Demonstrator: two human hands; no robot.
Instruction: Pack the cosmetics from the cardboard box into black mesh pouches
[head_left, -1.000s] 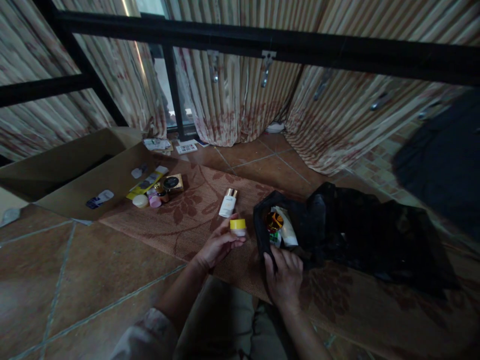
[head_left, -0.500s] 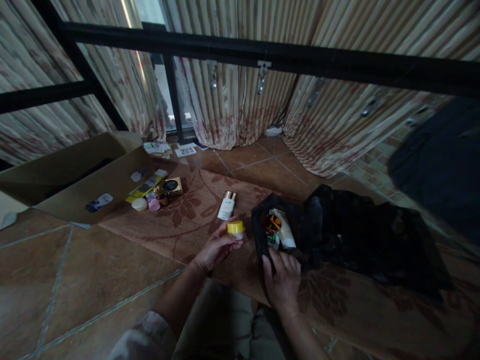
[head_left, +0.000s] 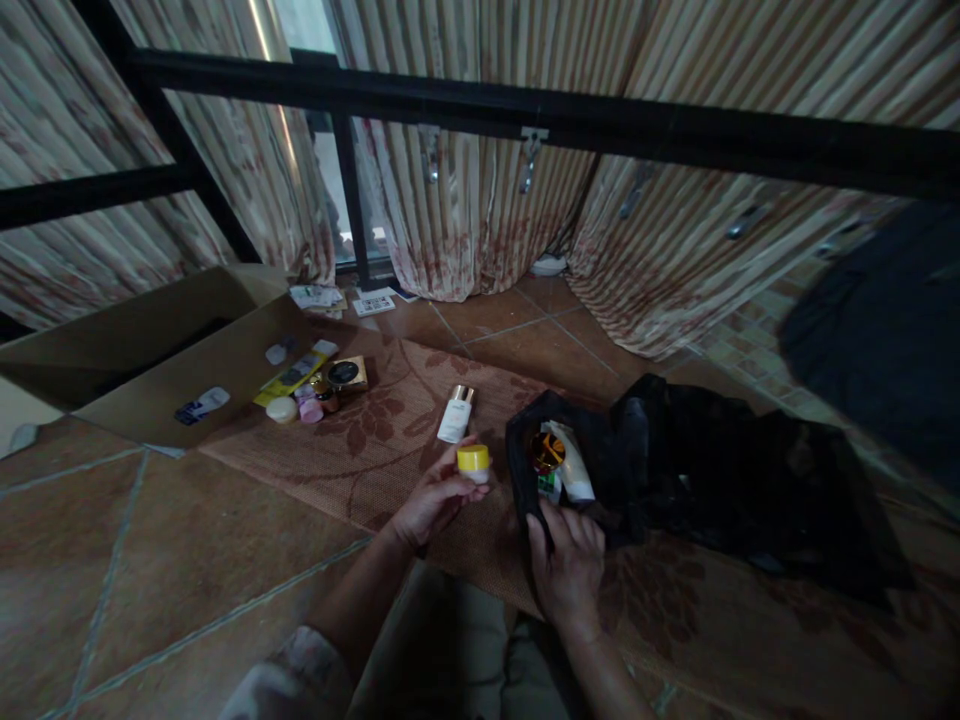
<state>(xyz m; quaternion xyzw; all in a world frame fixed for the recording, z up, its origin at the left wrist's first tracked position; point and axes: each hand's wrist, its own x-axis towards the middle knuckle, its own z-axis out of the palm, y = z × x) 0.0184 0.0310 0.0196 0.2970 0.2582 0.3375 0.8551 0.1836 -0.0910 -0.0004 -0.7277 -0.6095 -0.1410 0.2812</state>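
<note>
- Between the thumb and fingertips of the left hand [head_left: 433, 497] sits a small pale round jar with a yellow lid [head_left: 474, 463]. The fingers are curled closed round its lower part, lid upward, and it is held just above the brown woven rug with a leaf pattern [head_left: 360, 440].
- Just right of the jar, the right hand [head_left: 570, 562] is closed on the near rim of a black soft bag [head_left: 712, 470], pinching the cloth at the mouth, which gapes toward the jar.
- Inside the bag's mouth lie a white plastic tube [head_left: 576, 468] and a round amber-and-gold item [head_left: 546, 450]. Something green and white below them is too dark to make out, and the rest of the bag's inside is hidden.
- Just beyond the jar, a white bottle with a gold cap [head_left: 456, 414] lies flat on the rug.
- Well to the left, a cluster of small pots and packets [head_left: 311, 385] sits at the rug's far corner, beside an open brown cardboard box [head_left: 142, 350]. A few small items rest on the box's flap, and its left end is cut off.
- Striped curtains [head_left: 465, 220] hang behind a black metal rail [head_left: 600, 115], and a dark shape at the right edge is blurred.
</note>
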